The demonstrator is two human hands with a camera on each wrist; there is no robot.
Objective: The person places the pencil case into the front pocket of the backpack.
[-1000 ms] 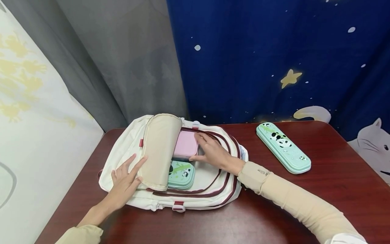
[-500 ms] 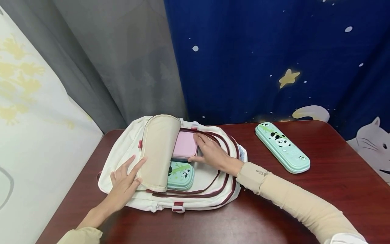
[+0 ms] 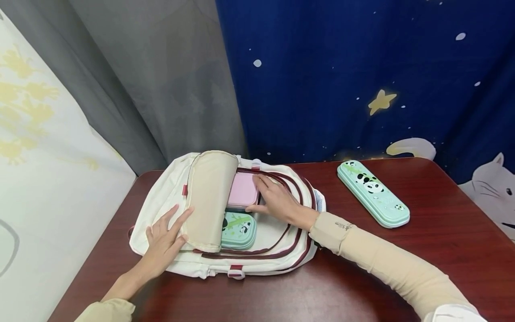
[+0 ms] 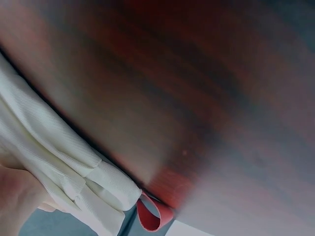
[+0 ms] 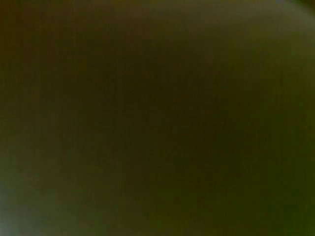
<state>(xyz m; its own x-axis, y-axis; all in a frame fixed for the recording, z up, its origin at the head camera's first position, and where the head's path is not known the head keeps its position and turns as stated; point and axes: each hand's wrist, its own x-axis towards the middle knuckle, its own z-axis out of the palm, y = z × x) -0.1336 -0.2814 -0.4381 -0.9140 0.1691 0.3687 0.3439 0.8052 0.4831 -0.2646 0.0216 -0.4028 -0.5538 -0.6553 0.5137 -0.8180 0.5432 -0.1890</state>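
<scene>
A white backpack (image 3: pixel 273 264) with dark red zips lies on the table, its beige-lined flap (image 3: pixel 213 197) folded back to the left. My right hand (image 3: pixel 279 201) grips the right end of a pink-lidded box (image 3: pixel 244 188), thumb at the near corner and fingers at the far one. The box's left end is hidden under the flap. Just nearer, a mint panda-print case (image 3: pixel 239 230) also sticks out from under it. My left hand (image 3: pixel 165 239) rests with spread fingers on the bag and the flap's left edge. The right wrist view is dark.
A second mint panda pencil case (image 3: pixel 374 194) lies on the dark red table (image 3: pixel 434 223) to the right. Grey and blue curtains (image 3: pixel 301 89) hang behind the table. A red loop (image 4: pixel 152 214) shows beside the bag's white fabric in the left wrist view.
My right hand and the pink-lidded box have shifted slightly left, towards the flap. The left hand has stayed in place.
</scene>
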